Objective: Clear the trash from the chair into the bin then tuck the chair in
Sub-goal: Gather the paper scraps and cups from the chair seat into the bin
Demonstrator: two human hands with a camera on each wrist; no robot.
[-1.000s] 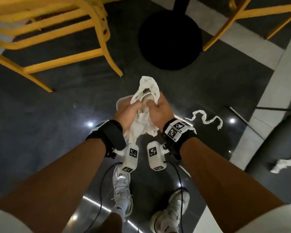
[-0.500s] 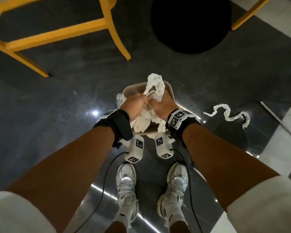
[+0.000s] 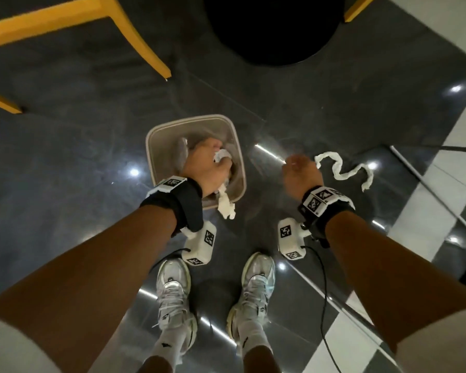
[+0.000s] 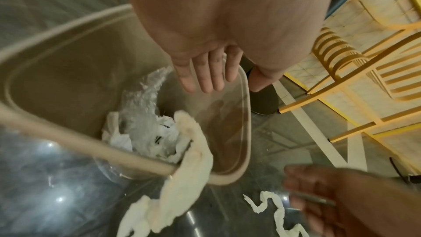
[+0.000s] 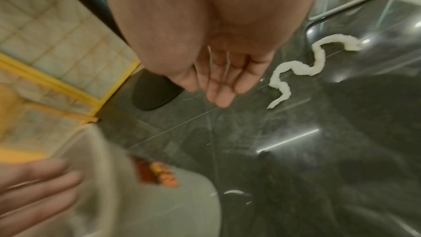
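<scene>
The left hand (image 3: 210, 168) is over the mouth of the bin (image 3: 156, 135), its fingers (image 4: 206, 77) straight and close together, holding nothing in the left wrist view. The right hand (image 3: 300, 175) hangs beside the bin over the floor, fingers (image 5: 222, 86) relaxed and empty.

Below the left hand, crumpled white tissue and clear crinkled plastic (image 4: 148, 114) lie in the bottom of the bin. A long strip of soft white tissue (image 4: 189, 165) is draped over the near rim, part inside, part trailing down outside. A second twisted strip of tissue (image 3: 345, 170) lies in a wavy line on the floor just beyond the right hand, apart from the bin.

The bin is a beige plastic tub, square with rounded corners and a rolled rim, standing on the floor in front of the person's white sneakers (image 3: 174, 294). The floor (image 3: 65, 162) is dark grey polished stone, glossy with ceiling-light reflections, bordered on the right by pale tiles. Yellow chair legs (image 3: 135, 30) stand beyond the bin, beside a round black pedestal base (image 3: 275, 28).
</scene>
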